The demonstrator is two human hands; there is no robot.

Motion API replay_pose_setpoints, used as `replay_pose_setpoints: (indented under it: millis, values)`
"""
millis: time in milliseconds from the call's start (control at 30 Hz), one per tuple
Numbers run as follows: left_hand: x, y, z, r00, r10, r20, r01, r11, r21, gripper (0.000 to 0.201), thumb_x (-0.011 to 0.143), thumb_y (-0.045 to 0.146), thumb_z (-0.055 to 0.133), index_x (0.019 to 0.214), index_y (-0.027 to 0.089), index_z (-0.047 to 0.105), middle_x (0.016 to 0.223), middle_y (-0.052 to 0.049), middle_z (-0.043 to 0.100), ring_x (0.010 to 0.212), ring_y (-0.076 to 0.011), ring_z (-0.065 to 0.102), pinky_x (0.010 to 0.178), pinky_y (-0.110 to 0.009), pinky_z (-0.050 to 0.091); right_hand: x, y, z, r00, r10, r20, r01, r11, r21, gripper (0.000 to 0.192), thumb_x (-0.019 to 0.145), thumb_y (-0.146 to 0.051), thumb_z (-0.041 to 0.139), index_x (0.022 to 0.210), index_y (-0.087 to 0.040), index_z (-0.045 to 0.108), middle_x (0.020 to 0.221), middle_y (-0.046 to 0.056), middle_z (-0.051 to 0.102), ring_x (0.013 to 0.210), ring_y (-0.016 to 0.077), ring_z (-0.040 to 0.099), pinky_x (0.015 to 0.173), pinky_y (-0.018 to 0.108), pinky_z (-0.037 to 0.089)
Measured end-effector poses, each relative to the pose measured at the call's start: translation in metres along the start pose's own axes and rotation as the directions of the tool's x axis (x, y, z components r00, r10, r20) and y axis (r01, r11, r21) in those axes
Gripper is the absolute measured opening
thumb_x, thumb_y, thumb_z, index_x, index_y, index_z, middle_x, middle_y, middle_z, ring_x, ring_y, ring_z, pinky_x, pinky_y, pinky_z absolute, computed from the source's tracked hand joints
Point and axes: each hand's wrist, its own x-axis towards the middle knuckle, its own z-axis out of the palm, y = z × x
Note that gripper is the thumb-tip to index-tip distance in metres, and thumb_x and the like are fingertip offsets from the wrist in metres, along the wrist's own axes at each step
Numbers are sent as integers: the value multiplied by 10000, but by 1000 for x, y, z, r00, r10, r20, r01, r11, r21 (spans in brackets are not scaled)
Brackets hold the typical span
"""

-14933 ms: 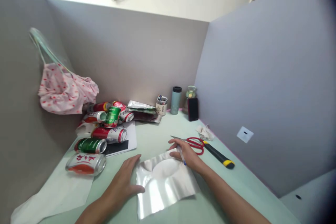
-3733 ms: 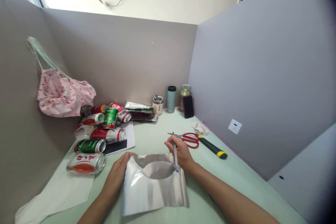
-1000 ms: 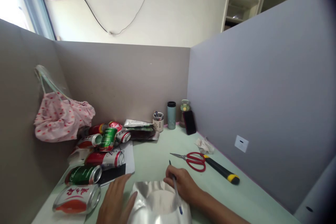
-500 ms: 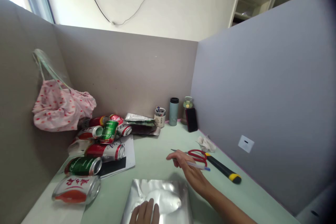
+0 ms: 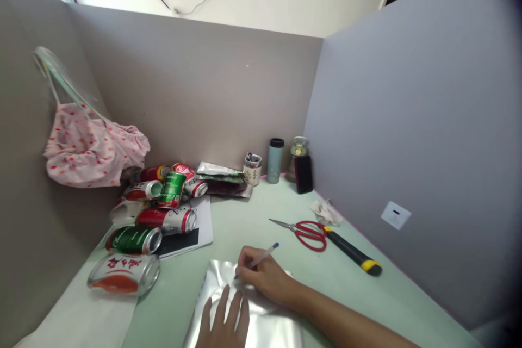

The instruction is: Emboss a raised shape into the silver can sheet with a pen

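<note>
Low centre of frame: shiny silver foil sheet (image 5: pixel 216 296) lies flat on the pale green table (image 5: pixel 244 223). Left hand (image 5: pixel 224 323), fingers spread, presses flat on the sheet. Right hand (image 5: pixel 263 280) pinches a white pen with blue cap (image 5: pixel 261 255), tip down at the sheet's upper edge. Red-handled scissors (image 5: pixel 304 231) and a black-and-yellow utility knife (image 5: pixel 353 253) lie right of centre; crushed drink cans (image 5: pixel 155 212) at mid-left.

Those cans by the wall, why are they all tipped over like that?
The cans lie on their sides in a loose heap at the left wall; the front one looks squashed flat. That is the odd part. The right hand holds a pen on a silver sheet that the left hand presses.
</note>
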Motion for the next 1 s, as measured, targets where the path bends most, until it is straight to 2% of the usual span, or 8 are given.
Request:
replay_pose_setpoints:
  millis: [67,133,300,467,733,1000]
  values:
    - [1,1,-11,997,-1,79,3,999,-34,657,796,232,683,1434,245,526,1465,-160,478,1372,-421,417,1063,-606,443,-3,0,1,1000,-27,9,27,999,-46,45,768,-154,614,737,-179,593,663,-33,572,632,120,494,588,217,375]
    - [2,7,-23,989,-29,146,36,998,-43,663,786,201,662,1434,208,522,1478,-186,442,1386,-436,380,1072,-648,404,-6,0,3,999,-44,15,45,996,-75,42,776,-154,606,747,-182,594,662,-34,578,621,121,491,584,220,375]
    - [0,21,-40,973,-70,218,77,997,-23,648,847,203,593,1479,177,449,1524,-183,381,1434,-406,304,1124,-650,321,-6,1,4,998,-64,8,65,993,-97,69,791,-183,606,727,-181,582,669,-22,589,643,130,511,580,219,382]
    - [-1,20,-37,974,-78,211,76,997,18,618,901,237,554,1500,180,413,1546,-165,368,1453,-382,275,1146,-627,301,-4,3,3,999,-53,6,53,994,-97,86,798,-211,624,732,-173,584,662,-22,586,629,128,508,582,225,387]
    - [-1,24,-38,978,-84,191,65,993,103,686,825,128,584,1491,199,434,1533,-156,399,1441,-372,313,1130,-607,346,-4,5,3,999,-35,11,36,992,-121,104,823,-199,621,739,-176,565,654,-34,568,622,122,503,573,223,370]
    - [-2,23,-24,993,-52,102,31,979,202,691,791,114,599,1465,204,477,1496,-163,466,1407,-388,388,1085,-623,403,-4,4,3,997,-76,-3,74,986,-146,84,787,-129,630,729,-172,587,736,-20,588,694,129,535,617,221,397]
